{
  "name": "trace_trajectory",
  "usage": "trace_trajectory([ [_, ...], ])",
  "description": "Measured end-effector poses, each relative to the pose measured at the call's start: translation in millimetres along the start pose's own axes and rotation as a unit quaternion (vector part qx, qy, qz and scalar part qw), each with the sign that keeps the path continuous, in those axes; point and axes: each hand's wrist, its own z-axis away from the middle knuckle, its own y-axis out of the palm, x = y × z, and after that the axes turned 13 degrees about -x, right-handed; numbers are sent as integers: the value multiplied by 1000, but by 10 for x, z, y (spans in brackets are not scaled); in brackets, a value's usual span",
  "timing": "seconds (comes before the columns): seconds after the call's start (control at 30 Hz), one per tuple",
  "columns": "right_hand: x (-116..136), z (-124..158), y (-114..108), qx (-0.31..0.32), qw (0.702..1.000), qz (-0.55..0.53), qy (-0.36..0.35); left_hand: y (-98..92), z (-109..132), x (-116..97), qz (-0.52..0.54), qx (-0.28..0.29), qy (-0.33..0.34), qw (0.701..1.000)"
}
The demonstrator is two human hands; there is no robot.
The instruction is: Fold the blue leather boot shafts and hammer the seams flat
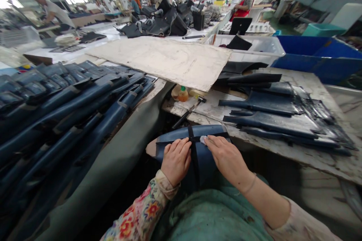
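Work stage: black strips [196,169] lie crossed on the blue panel [207,160], one running lengthwise, one across; this much looks done.
Outstanding: whether the strips are fully bonded cannot be told; the hands are on the lengthwise strip, so that part appears to be in progress.
Blue panel, place: just below the centre of the frame, above the green garment [209,216], its upper right end near the edge of the worktable [210,113].
Blue panel, look: smooth, dull sheen, bowed surface, tapering leftward to a pale tip [152,148]; lower part in shadow.
Left hand [175,160]: palm down, fingers side by side, tips on the panel at the strip; whether they grip it cannot be told.
Right hand [229,158]: fingertips closed on a small whitish wad [203,139], set against the lengthwise strip.
Hammer [186,114]: on the worktable, above the panel.
Green-capped bottle [183,95]: orange contents, near the hammer.
Left-hand stock: blue pieces [85,99] with grey bands, left of frame.
Right-hand stock: blue pieces [271,102], overlapping, right of frame.
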Motion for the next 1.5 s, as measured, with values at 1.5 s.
trace_trajectory([
  [1.5,835,-610,441,10,982,-112,-149,-342,475,809,-187,-81,6,979],
])
